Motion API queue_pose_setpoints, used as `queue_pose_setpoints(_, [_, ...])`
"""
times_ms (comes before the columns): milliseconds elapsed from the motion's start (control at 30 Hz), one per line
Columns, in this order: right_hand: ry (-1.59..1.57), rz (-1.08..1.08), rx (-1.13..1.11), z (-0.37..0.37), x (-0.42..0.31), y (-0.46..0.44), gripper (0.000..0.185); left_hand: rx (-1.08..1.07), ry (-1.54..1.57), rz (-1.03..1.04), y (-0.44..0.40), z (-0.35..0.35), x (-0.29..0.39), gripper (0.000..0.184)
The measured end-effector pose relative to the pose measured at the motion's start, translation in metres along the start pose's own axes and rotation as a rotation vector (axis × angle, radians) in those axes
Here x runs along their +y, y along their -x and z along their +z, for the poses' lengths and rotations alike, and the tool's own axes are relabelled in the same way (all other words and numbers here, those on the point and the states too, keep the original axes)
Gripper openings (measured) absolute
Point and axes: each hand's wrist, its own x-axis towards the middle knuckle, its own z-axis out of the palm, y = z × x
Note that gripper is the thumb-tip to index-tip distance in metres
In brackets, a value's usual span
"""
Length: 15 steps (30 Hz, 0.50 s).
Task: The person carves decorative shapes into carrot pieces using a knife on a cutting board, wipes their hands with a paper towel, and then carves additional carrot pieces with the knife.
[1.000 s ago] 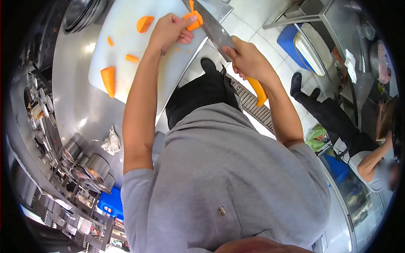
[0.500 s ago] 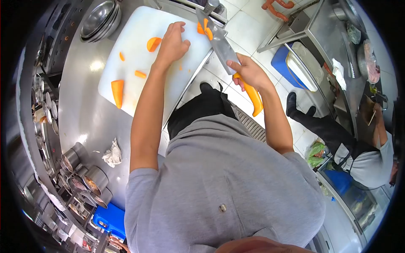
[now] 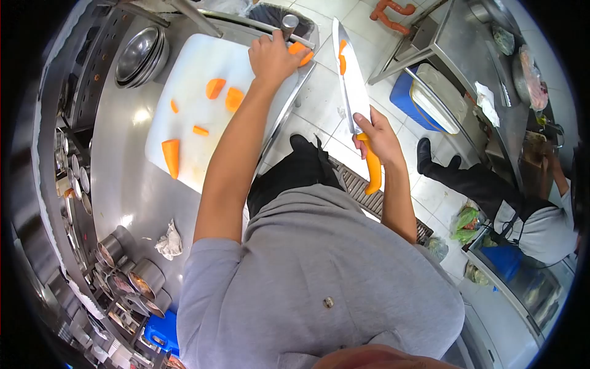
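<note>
My right hand (image 3: 382,136) grips a kitchen knife (image 3: 372,166) by its yellow handle, out past the counter edge. Its broad blade points away from me, with a thin carrot slice (image 3: 342,58) stuck to it. At the far right corner of the white cutting board (image 3: 193,67), my left hand (image 3: 275,58) has its fingers closed around an orange carrot piece (image 3: 299,54), partly hidden by the hand. Two carrot chunks (image 3: 215,88) lie on the board left of my forearm. Two small bits (image 3: 200,130) and a longer tapered carrot piece (image 3: 171,158) lie nearer the left edge.
Stacked metal bowls (image 3: 142,56) stand at the counter's far left. A crumpled white cloth (image 3: 169,241) and several metal pots (image 3: 146,277) are at lower left. Beyond the board's far corner is a dark bin (image 3: 283,15). A person (image 3: 528,234) works on the right, near a blue cooler (image 3: 409,95).
My left hand has moved right and away, onto a carrot piece at the board's corner. The knife has swung right, off the board, its blade turned. Another carrot chunk now shows beside my left forearm.
</note>
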Motion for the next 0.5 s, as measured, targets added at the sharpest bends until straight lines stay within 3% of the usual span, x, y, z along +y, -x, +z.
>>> queue_pose_setpoints(133, [0.001, 0.020, 0.057, -0.006, 0.004, 0.006, 0.026, -0.047, 0.020, -0.169, -0.017, 0.027, 0.000, 0.056])
queue_pose_setpoints(500, [-0.051, 0.063, 0.054, -0.003, 0.020, -0.004, 0.026, -0.195, 0.025, -0.027, 0.003, 0.008, 0.005, 0.044])
